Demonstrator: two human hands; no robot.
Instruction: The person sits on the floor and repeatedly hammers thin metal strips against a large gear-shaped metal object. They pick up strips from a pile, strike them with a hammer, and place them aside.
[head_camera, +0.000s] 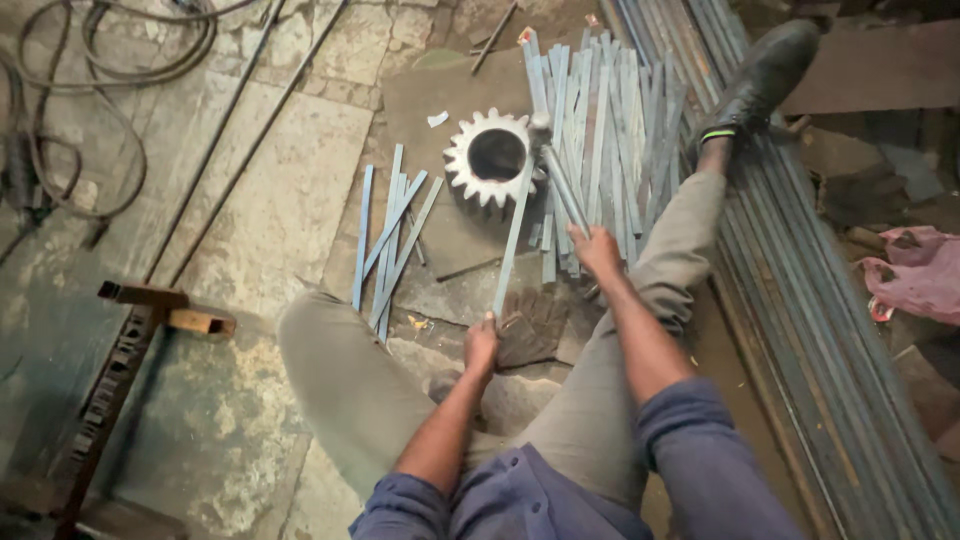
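- your left hand (481, 345) is closed around the near end of a flat steel strip (514, 232), and that strip runs away from you, its far end resting on the toothed gear (490, 156) on the floor (270, 200).
- your right hand (597, 250) is down on the big pile of strips (600, 130), fingers curled round the near end of one; how firm the grip is, you can't tell from here.
- a smaller bunch of strips (388, 240) lies well apart, left of the gear.
- risk: the strip could skid off the gear teeth if you lean on it.
- risk: bare hands on cut steel edges, while the glove (535, 325) lies unused beside your left hand.
- your outstretched leg (690, 220) rests on long bars (800, 300); they could roll.
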